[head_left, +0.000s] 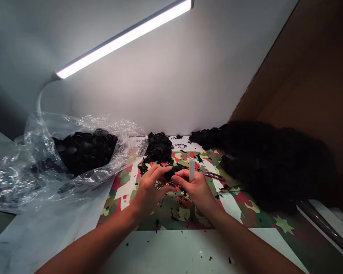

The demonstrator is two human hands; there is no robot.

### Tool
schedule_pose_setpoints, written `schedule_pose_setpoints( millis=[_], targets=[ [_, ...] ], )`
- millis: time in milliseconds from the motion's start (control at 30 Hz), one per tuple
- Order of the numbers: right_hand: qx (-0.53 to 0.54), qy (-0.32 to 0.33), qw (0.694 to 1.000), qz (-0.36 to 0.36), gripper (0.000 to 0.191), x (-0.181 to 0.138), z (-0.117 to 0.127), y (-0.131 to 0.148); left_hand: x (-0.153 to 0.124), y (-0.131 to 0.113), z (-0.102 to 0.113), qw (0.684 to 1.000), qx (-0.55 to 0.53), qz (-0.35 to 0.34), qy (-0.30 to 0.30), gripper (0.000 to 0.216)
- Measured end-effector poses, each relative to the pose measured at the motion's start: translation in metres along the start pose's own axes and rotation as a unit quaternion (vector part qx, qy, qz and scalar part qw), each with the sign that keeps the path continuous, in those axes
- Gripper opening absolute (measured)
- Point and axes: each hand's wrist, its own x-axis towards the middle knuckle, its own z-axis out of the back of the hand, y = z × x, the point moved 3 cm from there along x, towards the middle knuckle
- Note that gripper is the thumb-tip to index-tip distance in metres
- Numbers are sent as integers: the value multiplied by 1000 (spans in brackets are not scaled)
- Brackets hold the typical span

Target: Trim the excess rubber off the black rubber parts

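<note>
My left hand [151, 187] is over the patterned sheet, its thumb and index finger apart. A small black piece [169, 175] is by its index fingertip, close to the right thumb; whether a finger grips it I cannot tell. Facing it, my right hand [196, 188] is closed around a slim white tool [192, 169], which stands up between the fingers; its working end is hidden. Just behind the right hand lie scissors or pliers with red-and-black handles [214, 175]. Black scraps [183, 198] are scattered beneath both hands.
A clear plastic bag [125, 133] of round black pieces [85, 150] lies on the left. One black heap [159, 146] sits behind my hands, a larger one [274, 163] at right beside a cardboard panel [308, 76]. Above hangs a lit lamp [125, 40].
</note>
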Motion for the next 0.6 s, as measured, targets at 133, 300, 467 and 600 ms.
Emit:
schedule_pose_setpoints(
  millis=[133,300,467,600],
  targets=[
    [77,30,995,-55,34,-2,-2,-1,2,2,1,993,-91,67,21,35],
    [179,67,977,-95,42,-5,-6,2,3,12,-3,956,-252,144,52,37],
    [202,81,969,-117,45,-5,-9,5,4,16,-3,950,-277,139,28,39],
    [191,87,969,-127,43,-5,-11,2,2,17,-4,956,-266,121,24,36]
  ],
)
